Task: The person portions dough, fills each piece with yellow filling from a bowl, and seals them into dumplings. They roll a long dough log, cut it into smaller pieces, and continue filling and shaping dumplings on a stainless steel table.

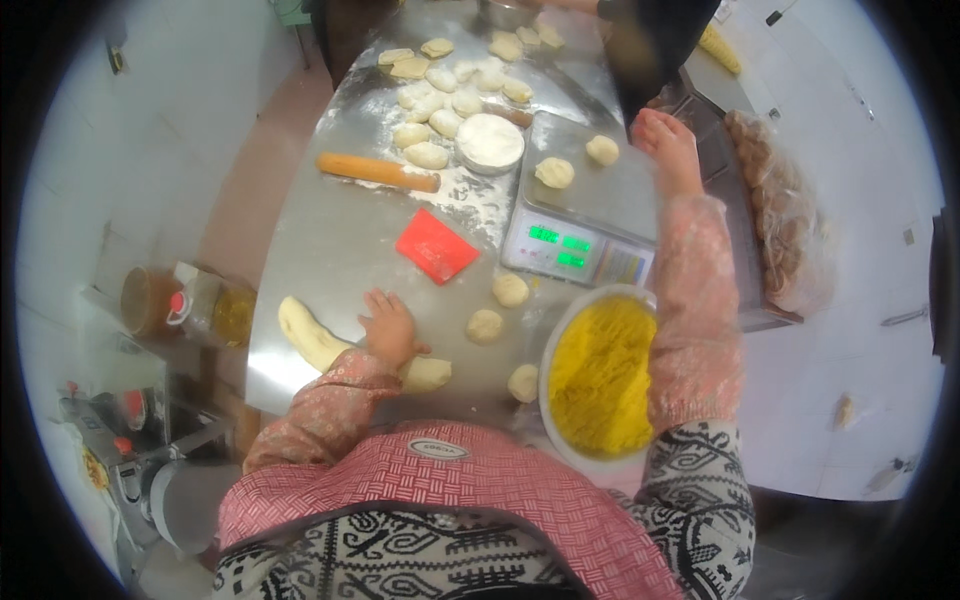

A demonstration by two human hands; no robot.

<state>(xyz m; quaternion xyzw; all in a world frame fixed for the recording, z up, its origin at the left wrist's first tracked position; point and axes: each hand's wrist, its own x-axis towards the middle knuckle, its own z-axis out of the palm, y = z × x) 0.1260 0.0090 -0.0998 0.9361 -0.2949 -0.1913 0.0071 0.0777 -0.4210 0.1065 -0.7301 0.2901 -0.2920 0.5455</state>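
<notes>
My left hand (391, 328), fingers spread, is over the steel table beside a long roll of dough (311, 334), whose right end shows past my wrist. My right hand (670, 142) is raised near the right edge of a digital scale (517, 244); what it may hold cannot be made out. Two dough balls (555, 172) lie on the scale's plate. Several more dough balls (485, 326) rest between my left hand and a bowl of yellow filling (600, 375). A red dough scraper (436, 246) lies ahead of my left hand.
A wooden rolling pin (377, 172) and a round white tub of flour (490, 143) lie farther up, by several floured dough pieces (426, 154). Another person (656, 37) stands at the far end. Oil jugs (214, 304) stand at the left; a plastic bag of brown items (787, 217) is at the right.
</notes>
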